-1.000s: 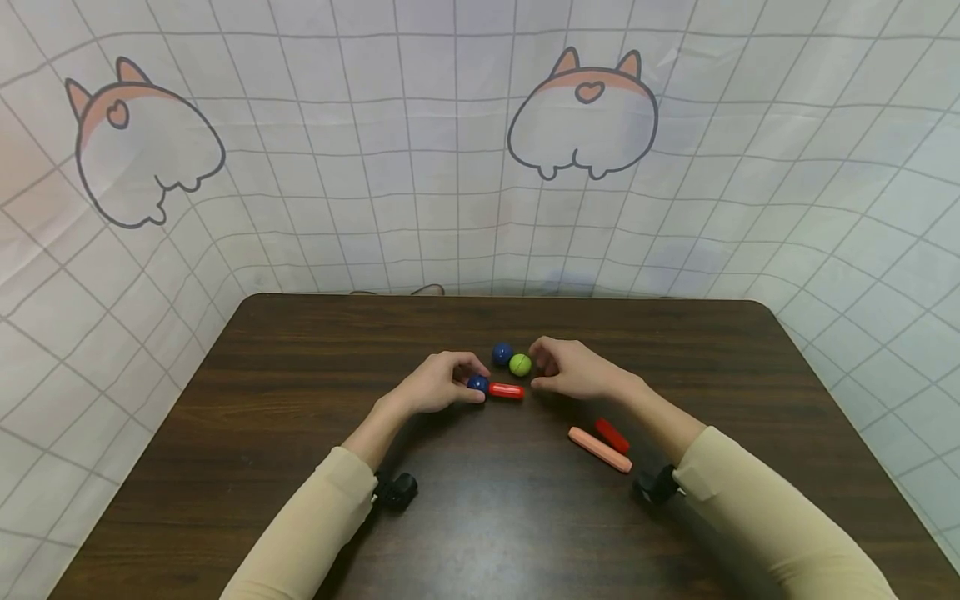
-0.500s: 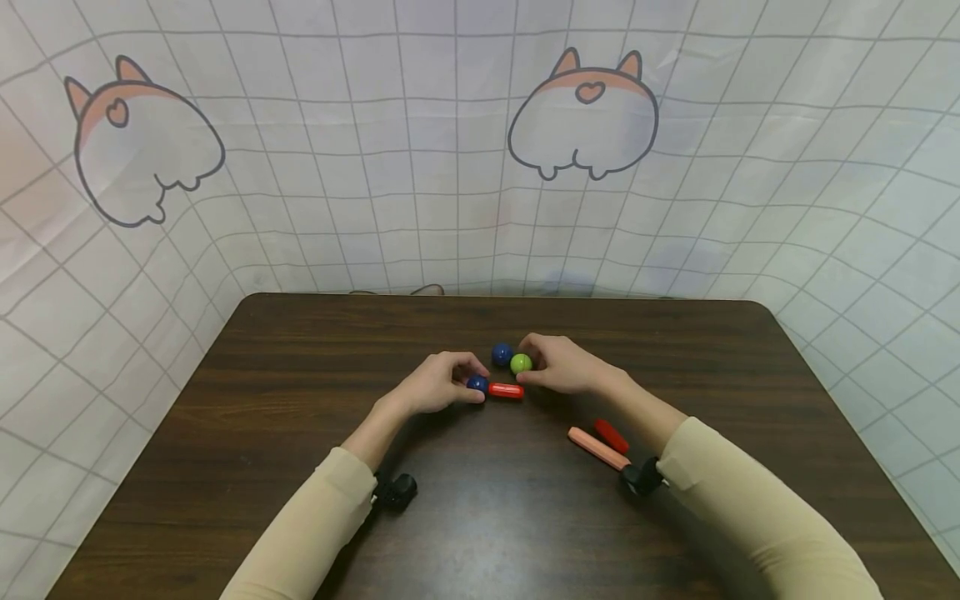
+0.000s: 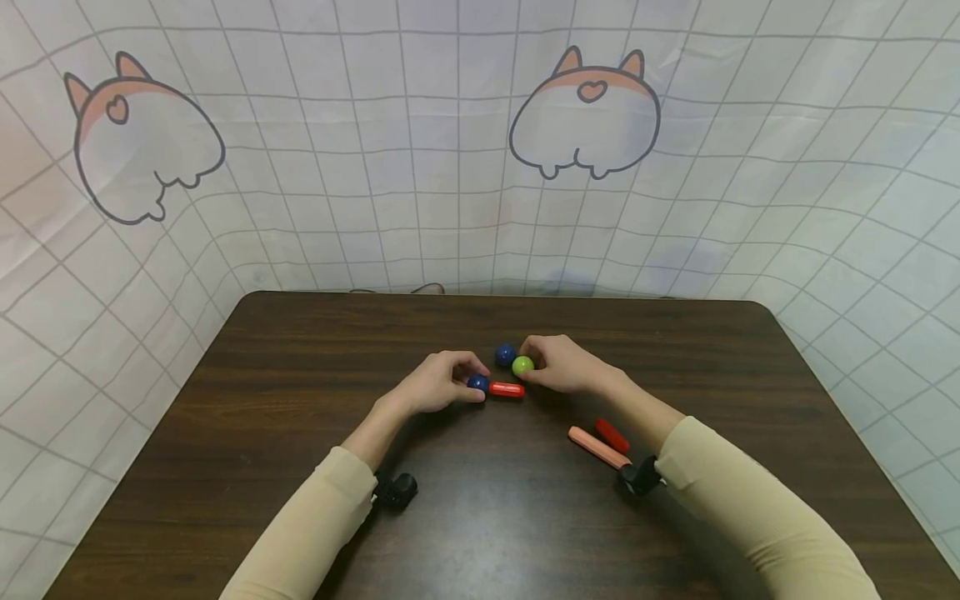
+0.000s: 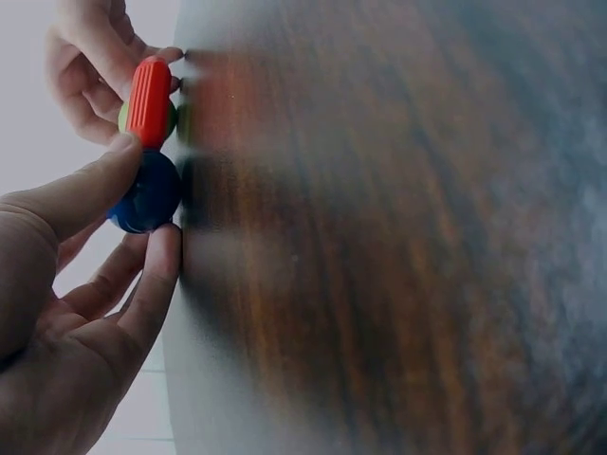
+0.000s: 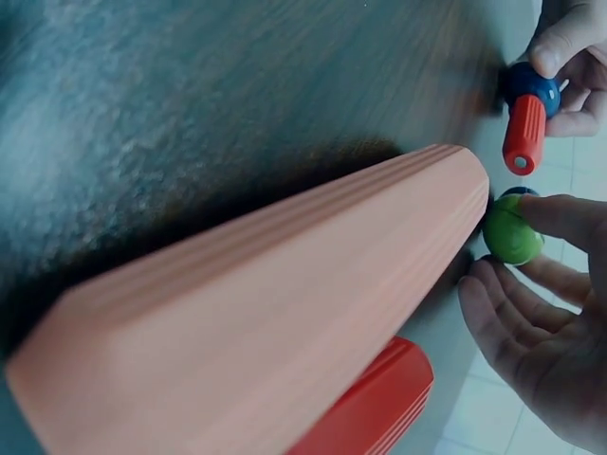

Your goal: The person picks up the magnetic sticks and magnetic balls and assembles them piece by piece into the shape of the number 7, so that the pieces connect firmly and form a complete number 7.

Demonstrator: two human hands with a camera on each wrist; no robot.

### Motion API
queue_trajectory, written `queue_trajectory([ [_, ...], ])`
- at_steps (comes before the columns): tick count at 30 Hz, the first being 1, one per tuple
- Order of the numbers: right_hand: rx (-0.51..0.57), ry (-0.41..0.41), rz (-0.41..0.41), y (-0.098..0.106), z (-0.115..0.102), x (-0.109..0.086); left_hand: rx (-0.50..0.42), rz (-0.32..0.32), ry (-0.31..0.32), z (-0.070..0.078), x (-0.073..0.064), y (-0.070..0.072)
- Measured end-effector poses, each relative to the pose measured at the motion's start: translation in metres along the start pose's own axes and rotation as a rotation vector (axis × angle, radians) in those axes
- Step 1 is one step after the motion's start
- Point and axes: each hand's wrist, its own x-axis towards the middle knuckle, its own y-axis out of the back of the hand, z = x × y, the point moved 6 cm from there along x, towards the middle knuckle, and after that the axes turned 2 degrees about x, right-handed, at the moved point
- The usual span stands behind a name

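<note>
With thumb and fingers, my left hand (image 3: 442, 383) pinches a dark blue ball (image 4: 150, 192) low over the tabletop. A short red ridged rod (image 3: 507, 390) sits end-on against that ball and points to the right. My right hand (image 3: 562, 364) has its thumb and fingers around a lime green ball (image 5: 513, 230). Touching the green one on its far left side is a second blue ball (image 3: 505, 355), mostly hidden behind it in the right wrist view. The red rod lies just in front of this pair in the head view.
A long peach-coloured ridged rod (image 3: 598, 447) and another red rod (image 3: 612, 435) lie side by side near the right forearm. The dark wooden table (image 3: 480, 517) ends at the back before a white gridded curtain (image 3: 420, 167).
My right hand has moved left and taken hold of the green ball. The green ball and the blue ball beside it have shifted very slightly; my left hand has stayed put.
</note>
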Motion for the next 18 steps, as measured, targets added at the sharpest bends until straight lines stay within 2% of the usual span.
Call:
queue_trajectory([
  [9, 0.018, -0.076, -0.015, 0.0019, 0.0051, -0.0034, 0.004, 0.0, 0.004, 0.0018, -0.0018, 0.0011],
  [18, 0.016, -0.076, -0.043, 0.0022, 0.0069, -0.0069, -0.001, 0.001, 0.006, 0.002, -0.0019, 0.0006],
])
